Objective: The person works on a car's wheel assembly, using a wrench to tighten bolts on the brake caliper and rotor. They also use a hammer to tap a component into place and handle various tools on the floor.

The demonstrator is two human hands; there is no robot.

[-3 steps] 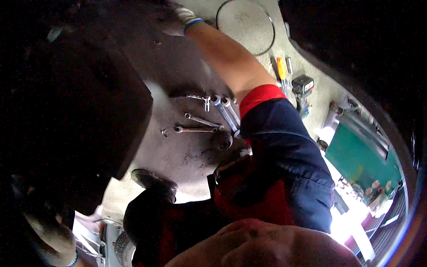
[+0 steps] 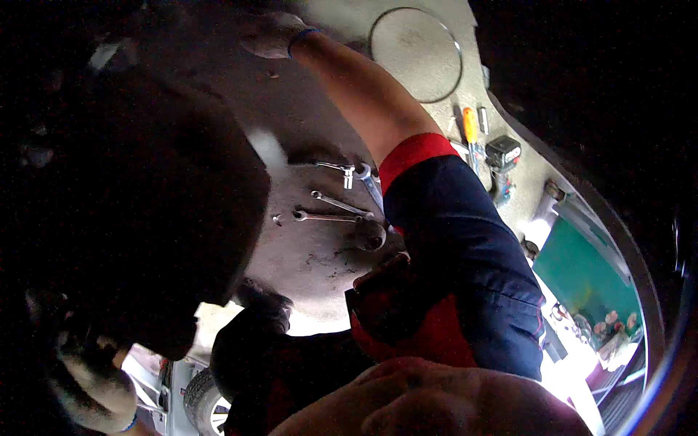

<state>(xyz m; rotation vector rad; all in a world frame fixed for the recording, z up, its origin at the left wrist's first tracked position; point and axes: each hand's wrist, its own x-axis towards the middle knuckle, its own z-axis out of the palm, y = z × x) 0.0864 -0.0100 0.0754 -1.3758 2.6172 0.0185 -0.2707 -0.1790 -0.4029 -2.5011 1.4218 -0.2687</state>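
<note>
Chiefly, a large, near-black, angular mass of unclear material fills the left half of the frame, with the hands at its borders. At upper centre, the right hand, in a pale, soiled glove with a blue cuff, reaches into shadow; its fingers are lost in the dark, so whether they are spread or closed cannot be told. At lower left, the left hand, similarly gloved, lies beside the mass; contact and grip cannot be made out. The gloves presumably guard against grime.

Below the outstretched forearm, on the grey, stained floor, lie a silver ratchet-like tool, two slim steel wrenches and a broader steel wrench partly covered by the sleeve, probably set there for easy reach. A dark, rounded piece sits just below them.

Farther out, at upper right, are a thin dark hoop, an orange-handled tool and a cordless tool with a black battery block. At right, small reddish items gather near a green panel; whether it forms part of a container is unclear.
</note>
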